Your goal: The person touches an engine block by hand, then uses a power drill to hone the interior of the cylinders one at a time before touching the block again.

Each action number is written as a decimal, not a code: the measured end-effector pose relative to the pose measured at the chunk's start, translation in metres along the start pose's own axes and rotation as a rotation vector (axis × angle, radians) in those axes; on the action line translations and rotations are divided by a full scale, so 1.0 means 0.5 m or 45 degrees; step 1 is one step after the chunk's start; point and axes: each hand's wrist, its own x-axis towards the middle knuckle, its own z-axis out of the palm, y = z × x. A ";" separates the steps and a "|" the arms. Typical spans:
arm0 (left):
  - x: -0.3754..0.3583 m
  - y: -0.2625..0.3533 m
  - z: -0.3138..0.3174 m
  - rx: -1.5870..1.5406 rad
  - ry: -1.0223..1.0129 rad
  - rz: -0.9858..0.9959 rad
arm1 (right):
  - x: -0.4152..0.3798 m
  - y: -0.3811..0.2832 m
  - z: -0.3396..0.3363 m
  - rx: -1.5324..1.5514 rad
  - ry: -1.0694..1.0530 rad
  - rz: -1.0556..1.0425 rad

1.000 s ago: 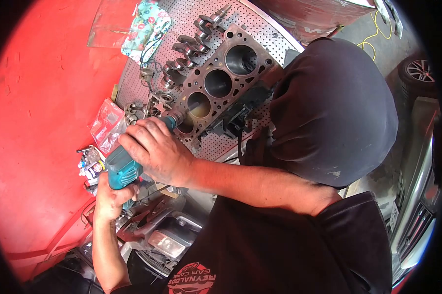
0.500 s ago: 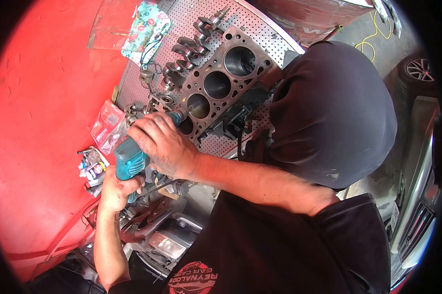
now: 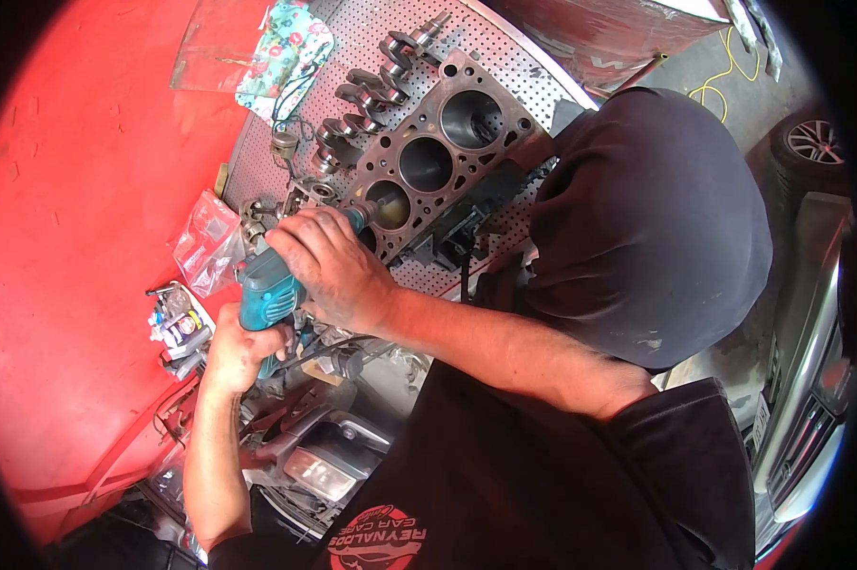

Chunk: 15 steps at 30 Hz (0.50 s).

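My right hand [image 3: 329, 261] is wrapped over the front body of a teal power drill [image 3: 272, 290]. Lower down, my left hand [image 3: 241, 353] grips the drill's handle. The drill's nose [image 3: 360, 215] points into the third bore [image 3: 388, 205] of a brown metal engine block [image 3: 435, 193], its chuck right at the bore's rim. Whatever the chuck drives is mostly hidden inside. Two other open bores [image 3: 425, 164] lie further up the block, and the fourth is largely covered by my right hand.
A crankshaft [image 3: 362, 95] lies beside the block on a perforated metal tabletop [image 3: 324, 24]. Pistons [image 3: 284, 145], a plastic bag [image 3: 208, 242] and a flowered cloth [image 3: 286, 57] are to the left, by a red panel [image 3: 86, 209]. A rounded dark cloth shape [image 3: 652, 228] fills the right.
The drill and both hands have moved a little to the right, bringing the chuck closer to the third bore. Both hands keep their hold.
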 end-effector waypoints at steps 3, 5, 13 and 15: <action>0.010 0.008 0.012 -0.013 0.003 -0.005 | -0.004 0.012 -0.001 -0.013 -0.009 0.013; 0.020 0.012 0.022 -0.028 0.002 -0.007 | -0.006 0.020 -0.003 -0.002 -0.009 0.025; 0.115 -0.017 0.073 -0.017 -0.036 -0.034 | -0.036 0.089 -0.021 -0.057 -0.030 0.159; 0.139 -0.022 0.087 -0.022 -0.057 -0.039 | -0.044 0.105 -0.032 -0.087 -0.080 0.194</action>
